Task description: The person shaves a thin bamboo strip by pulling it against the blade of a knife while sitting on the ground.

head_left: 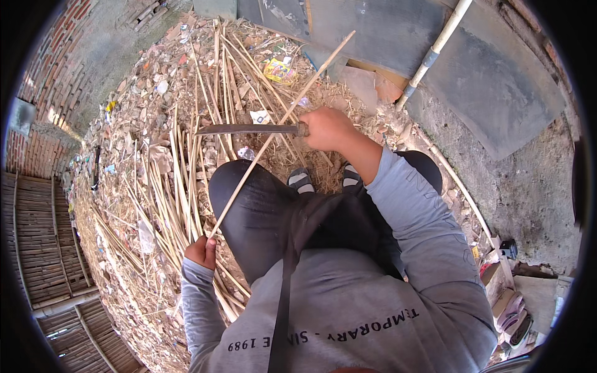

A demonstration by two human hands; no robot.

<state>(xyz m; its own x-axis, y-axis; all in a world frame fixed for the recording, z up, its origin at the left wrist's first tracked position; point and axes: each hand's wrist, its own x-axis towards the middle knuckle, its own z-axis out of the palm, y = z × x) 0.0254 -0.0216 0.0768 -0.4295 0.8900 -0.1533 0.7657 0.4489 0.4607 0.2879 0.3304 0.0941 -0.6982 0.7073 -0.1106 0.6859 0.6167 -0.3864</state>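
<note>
My left hand (pixel 201 253) is closed round the near end of a long pale bamboo strip (pixel 252 166). The strip slants up to the right, past my left knee and beyond my right hand. In my right hand (pixel 328 129) is the handle of a machete (pixel 249 129), its long dark blade pointing left. Blade and strip cross just left of my right fist; whether they touch I cannot tell. Many more split bamboo strips (pixel 180 180) lie on the ground to the left of my legs, and another bunch (pixel 225 74) lies farther ahead.
Litter and shavings (pixel 118 161) cover the ground, with a yellow wrapper (pixel 278 70) ahead. A pale pole (pixel 435 53) leans by the grey wall (pixel 516 199) on the right. Brick wall (pixel 68 68) and bamboo panels (pixel 43 230) stand on the left. My sandalled feet (pixel 301 180) are below my hands.
</note>
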